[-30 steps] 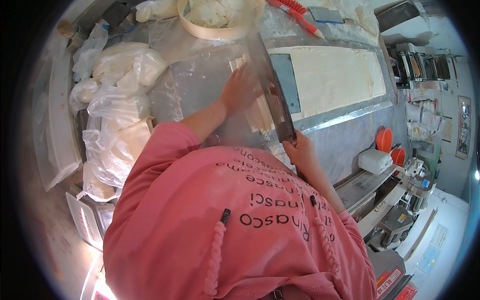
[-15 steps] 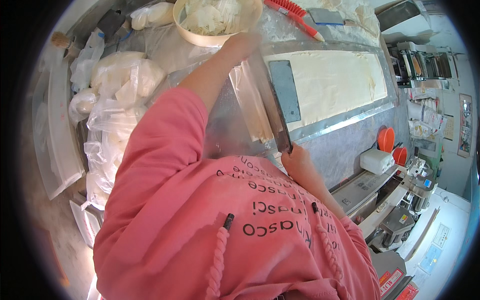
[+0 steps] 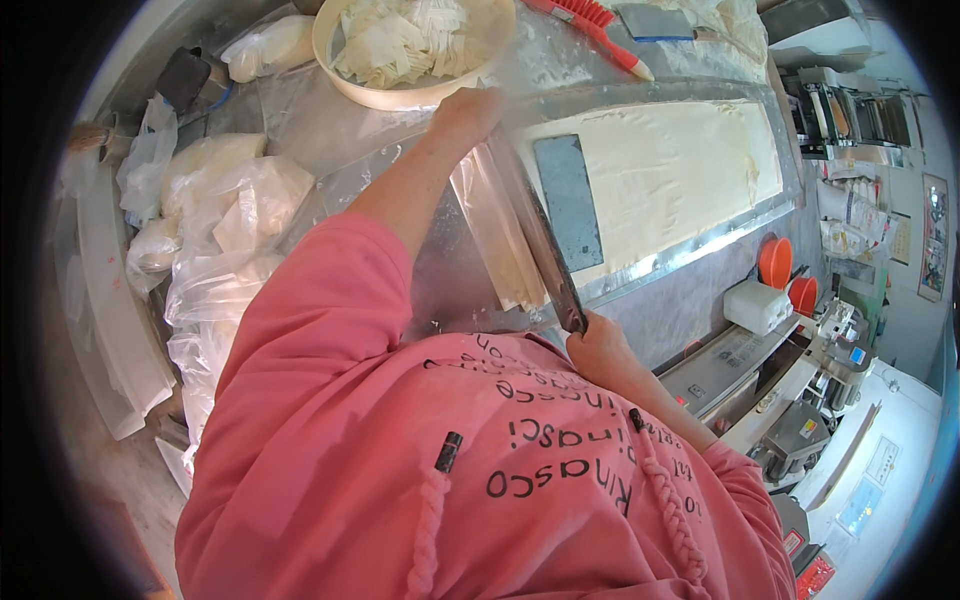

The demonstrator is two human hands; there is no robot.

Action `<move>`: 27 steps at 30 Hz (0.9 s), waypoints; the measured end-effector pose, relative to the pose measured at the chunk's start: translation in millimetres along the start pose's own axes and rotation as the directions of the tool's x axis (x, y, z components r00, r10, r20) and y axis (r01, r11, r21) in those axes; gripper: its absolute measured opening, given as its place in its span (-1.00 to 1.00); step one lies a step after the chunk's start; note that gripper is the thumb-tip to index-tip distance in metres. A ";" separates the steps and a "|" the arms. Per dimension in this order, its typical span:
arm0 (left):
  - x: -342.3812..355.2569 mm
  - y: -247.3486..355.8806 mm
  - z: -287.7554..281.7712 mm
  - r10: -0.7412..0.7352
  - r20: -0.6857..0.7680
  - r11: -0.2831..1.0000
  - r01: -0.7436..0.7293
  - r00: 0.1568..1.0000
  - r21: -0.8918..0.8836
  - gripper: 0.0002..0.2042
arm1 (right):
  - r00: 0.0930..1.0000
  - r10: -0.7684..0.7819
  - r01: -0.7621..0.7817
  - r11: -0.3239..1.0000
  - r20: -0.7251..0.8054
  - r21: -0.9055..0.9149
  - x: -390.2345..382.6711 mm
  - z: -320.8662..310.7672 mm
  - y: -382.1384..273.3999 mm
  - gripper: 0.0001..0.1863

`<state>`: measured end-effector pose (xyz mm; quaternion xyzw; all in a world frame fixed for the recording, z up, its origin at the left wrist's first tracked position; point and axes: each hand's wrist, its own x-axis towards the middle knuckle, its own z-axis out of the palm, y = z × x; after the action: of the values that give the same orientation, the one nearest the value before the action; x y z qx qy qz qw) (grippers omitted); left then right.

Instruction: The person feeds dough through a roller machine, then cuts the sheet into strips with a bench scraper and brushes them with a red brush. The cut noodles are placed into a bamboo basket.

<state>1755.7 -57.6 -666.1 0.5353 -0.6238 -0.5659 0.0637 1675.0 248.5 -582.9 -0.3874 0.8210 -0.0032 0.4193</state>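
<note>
A long knife [image 3: 552, 262] lies slantwise from the far side toward me. My right hand [image 3: 598, 345] is closed around its dark near end. My left hand [image 3: 465, 112] is curled at the blade's far end, its fingertips blurred. Just left of the blade, long folded layers of pale dough [image 3: 488, 225] lie on the metal work surface [image 3: 455, 285]. To the right, a grey-blue rectangular plate [image 3: 568, 200] rests on the left end of a broad, flat sheet of dough [image 3: 690, 165].
At the far side stands a round bowl [image 3: 330, 60] of cut dough strips, with a red brush [image 3: 600, 40] to its right. Bagged dough [image 3: 235, 205] lies at left. Orange bowls [image 3: 774, 262] and a white container [image 3: 757, 307] stand at right, near machinery [image 3: 800, 445].
The view has shifted slightly, and the bowl and bagged dough appear farther left and lower. Both hands stay at the knife's ends, and its far part is blurred in both frames.
</note>
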 end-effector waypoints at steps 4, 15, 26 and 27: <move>9.2 -7.3 3.1 -0.037 -0.047 0.999 0.038 0.998 0.022 -0.55 | 0.999 0.043 -0.042 0.998 0.019 -0.048 6.6 4.5 3.7 -0.68; 5.9 -3.4 2.7 0.170 -0.258 0.952 -0.091 0.951 0.292 -0.59 | 0.997 -0.017 0.016 1.000 -0.079 -0.017 34.8 34.8 11.5 -0.70; -171.3 -48.5 136.3 0.804 -0.108 0.543 -0.648 0.584 0.534 -0.58 | 0.991 0.117 -0.096 0.961 -0.068 0.258 -145.5 97.8 180.8 -0.65; -168.5 -50.8 134.8 0.818 -0.126 0.542 -0.681 0.561 0.492 -0.57 | 0.988 0.134 -0.118 0.974 -0.072 0.193 -159.9 98.8 188.6 -0.65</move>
<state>1764.1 164.0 -664.1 0.2998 -0.8711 -0.2432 0.3034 1679.5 514.2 -599.5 -0.2928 0.8570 -0.0705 0.4182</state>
